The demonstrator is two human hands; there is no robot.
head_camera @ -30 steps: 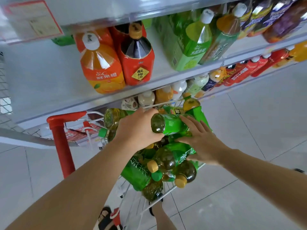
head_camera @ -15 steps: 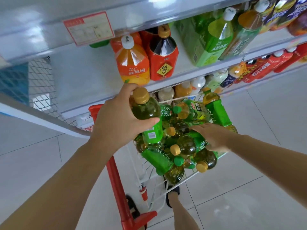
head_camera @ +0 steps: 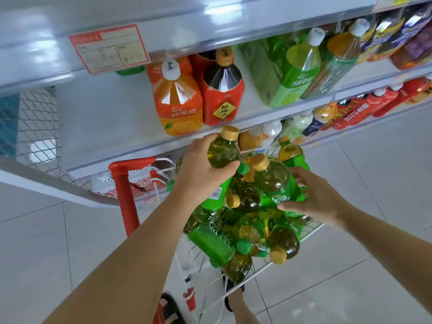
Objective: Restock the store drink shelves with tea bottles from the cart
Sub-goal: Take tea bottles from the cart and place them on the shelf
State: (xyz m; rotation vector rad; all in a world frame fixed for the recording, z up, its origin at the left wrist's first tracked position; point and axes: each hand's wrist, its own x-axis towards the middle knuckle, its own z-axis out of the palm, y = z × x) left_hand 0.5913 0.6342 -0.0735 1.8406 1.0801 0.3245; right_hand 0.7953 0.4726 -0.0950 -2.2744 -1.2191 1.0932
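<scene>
My left hand (head_camera: 201, 171) grips a green-labelled tea bottle (head_camera: 223, 155) with a tan cap, held upright above the cart just below the middle shelf's front edge. My right hand (head_camera: 313, 197) is wrapped around a second tea bottle (head_camera: 272, 177) with a tan cap, lifted slightly out of the pile. Several more green tea bottles (head_camera: 233, 239) lie heaped in the white wire cart basket (head_camera: 257, 270).
The cart has a red handle post (head_camera: 125, 195). On the middle shelf (head_camera: 98, 127) stand a big orange juice bottle (head_camera: 177, 104), a red plum drink bottle (head_camera: 223, 90) and green tea bottles (head_camera: 292, 71), with bare shelf to their left. Small bottles line the lower shelf (head_camera: 346, 115). My sandalled feet show below.
My left hand lifted a tea bottle out of the cart and holds it upright. My right hand has closed on a second bottle and raised it from the pile.
</scene>
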